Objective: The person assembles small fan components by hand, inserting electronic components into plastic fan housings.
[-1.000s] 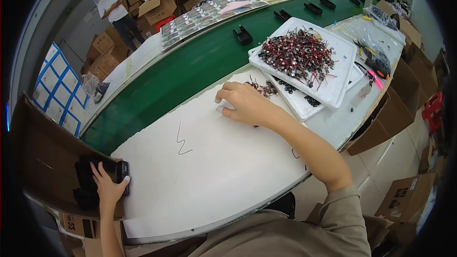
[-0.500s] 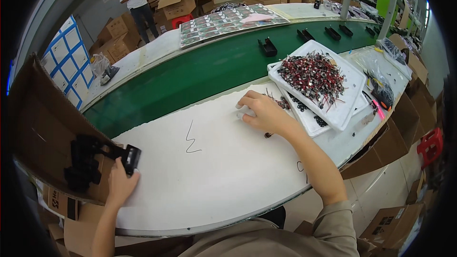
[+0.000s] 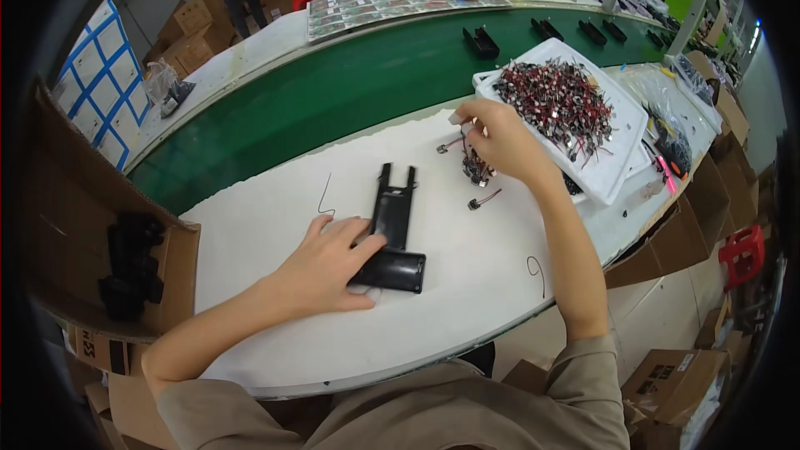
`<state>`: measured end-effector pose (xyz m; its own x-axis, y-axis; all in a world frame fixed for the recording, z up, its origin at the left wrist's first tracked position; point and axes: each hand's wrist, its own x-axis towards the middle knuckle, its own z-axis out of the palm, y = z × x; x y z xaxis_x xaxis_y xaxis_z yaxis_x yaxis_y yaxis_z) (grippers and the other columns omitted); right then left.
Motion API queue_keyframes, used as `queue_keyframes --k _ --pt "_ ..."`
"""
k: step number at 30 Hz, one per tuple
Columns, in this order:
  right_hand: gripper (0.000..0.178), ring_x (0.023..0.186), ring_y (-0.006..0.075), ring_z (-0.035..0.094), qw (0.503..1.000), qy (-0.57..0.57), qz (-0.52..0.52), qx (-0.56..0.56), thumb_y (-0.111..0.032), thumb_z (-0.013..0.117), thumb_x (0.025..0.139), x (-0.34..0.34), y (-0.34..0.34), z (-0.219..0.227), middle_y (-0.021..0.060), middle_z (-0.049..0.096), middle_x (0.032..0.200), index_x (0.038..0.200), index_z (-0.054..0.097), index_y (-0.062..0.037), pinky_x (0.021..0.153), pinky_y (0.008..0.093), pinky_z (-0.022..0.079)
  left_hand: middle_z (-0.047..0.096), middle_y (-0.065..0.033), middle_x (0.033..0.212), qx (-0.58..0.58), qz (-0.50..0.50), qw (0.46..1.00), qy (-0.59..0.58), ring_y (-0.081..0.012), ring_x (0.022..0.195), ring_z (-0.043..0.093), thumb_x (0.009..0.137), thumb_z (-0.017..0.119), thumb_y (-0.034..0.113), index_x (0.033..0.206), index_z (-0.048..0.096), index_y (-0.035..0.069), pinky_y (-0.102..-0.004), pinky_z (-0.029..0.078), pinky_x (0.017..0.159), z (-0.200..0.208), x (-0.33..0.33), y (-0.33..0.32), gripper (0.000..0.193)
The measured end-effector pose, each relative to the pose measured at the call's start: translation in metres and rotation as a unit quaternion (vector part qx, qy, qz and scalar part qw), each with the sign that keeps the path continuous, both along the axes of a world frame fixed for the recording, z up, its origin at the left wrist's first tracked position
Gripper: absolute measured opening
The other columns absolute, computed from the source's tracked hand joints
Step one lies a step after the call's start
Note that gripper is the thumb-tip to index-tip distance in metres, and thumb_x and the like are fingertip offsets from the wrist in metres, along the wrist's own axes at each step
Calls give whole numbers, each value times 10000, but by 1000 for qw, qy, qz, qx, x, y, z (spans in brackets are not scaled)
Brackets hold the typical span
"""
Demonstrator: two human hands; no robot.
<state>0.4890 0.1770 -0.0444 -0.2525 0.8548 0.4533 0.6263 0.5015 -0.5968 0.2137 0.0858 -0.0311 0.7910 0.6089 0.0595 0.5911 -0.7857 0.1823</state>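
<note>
A long black plastic housing [image 3: 393, 229] with a forked far end lies on the white table [image 3: 250, 225]. My left hand [image 3: 327, 260] rests on its near end, thumb and fingers around it. My right hand [image 3: 498, 142] hovers by the corner of a white tray [image 3: 617, 167] and pinches a small wired part between its fingertips, wires hanging down. A small cluster of wired parts [image 3: 475, 171] lies just under that hand, and one loose wired part [image 3: 482, 200] lies beside it. The tray holds a heap of red-and-black wired parts [image 3: 557, 100].
A green conveyor belt [image 3: 333, 92] runs behind the table with several black housings [image 3: 481, 40] on it. An open cardboard box [image 3: 129, 262] of black housings stands at my left. A person stands among cardboard cartons at the far back. More boxes sit at the right.
My left hand took a black housing out of the box at the left and set it on the table. My right hand lifted from the table with a wired part.
</note>
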Motion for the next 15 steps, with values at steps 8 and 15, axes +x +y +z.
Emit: queue_keyframes --k 8,15 --pt "254 898 246 539 996 -85 22 -10 17 523 688 -1 8 -19 117 599 863 924 606 -25 796 376 399 523 -91 937 -26 -69 994 79 -243 892 510 533 719 202 1190 463 93 -384 347 809 14 -3 24 714" --pt "265 941 259 493 974 -217 -9 -64 4 527 688 -17 0 -23 88 592 858 915 626 -91 815 414 286 538 -65 960 -198 -42 934 -295 -123 805 521 513 688 65 1118 513 38 -235 447 637 47 -6 58 631"
